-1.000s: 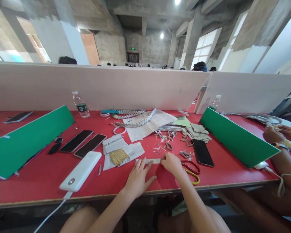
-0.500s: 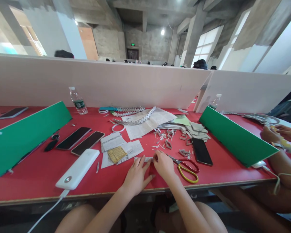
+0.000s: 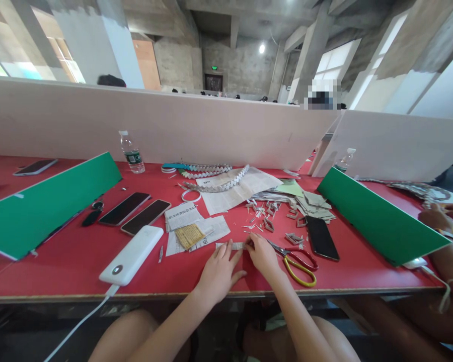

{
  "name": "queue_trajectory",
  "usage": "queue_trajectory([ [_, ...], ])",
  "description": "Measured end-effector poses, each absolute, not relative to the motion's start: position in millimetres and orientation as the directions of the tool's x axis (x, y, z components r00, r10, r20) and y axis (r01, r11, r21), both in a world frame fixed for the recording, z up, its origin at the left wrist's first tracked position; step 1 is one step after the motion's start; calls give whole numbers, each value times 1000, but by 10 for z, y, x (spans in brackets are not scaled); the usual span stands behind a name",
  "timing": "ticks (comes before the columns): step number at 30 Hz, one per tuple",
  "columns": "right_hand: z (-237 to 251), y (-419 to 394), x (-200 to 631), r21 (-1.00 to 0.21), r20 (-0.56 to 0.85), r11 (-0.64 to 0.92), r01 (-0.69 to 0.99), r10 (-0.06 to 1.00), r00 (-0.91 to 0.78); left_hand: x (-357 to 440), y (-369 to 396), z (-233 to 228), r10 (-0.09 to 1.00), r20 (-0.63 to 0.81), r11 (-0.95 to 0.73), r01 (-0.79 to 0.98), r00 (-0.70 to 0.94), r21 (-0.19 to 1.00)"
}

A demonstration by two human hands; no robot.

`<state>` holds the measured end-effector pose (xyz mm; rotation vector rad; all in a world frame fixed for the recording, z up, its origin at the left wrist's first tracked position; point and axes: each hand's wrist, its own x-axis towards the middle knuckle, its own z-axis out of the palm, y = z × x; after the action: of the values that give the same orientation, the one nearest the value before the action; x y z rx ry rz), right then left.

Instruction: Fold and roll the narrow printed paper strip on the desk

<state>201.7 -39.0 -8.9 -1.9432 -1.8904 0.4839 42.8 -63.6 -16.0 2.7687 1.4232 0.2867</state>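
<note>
Tabletop, paper strip partly under left hand

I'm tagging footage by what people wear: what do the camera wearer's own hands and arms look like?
The left hand and right hand are ungloved, with slender fingers. Both forearms are bare as far as the picture shows: no sleeve, watch, bracelet or cable, and no marking that I can make out. Any ring would be too small to tell.

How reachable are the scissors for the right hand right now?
Likely yes: the scissors lie just to the right of the right hand, with nothing visible over them. It would have to leave the paper strip first.
</note>
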Motion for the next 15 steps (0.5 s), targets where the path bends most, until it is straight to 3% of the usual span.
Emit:
queue_trajectory([
  [15,-88,-404,2012,-498,14,-14,867,1000,23,301,-714,-74,888,52,-458,889,457,21],
])
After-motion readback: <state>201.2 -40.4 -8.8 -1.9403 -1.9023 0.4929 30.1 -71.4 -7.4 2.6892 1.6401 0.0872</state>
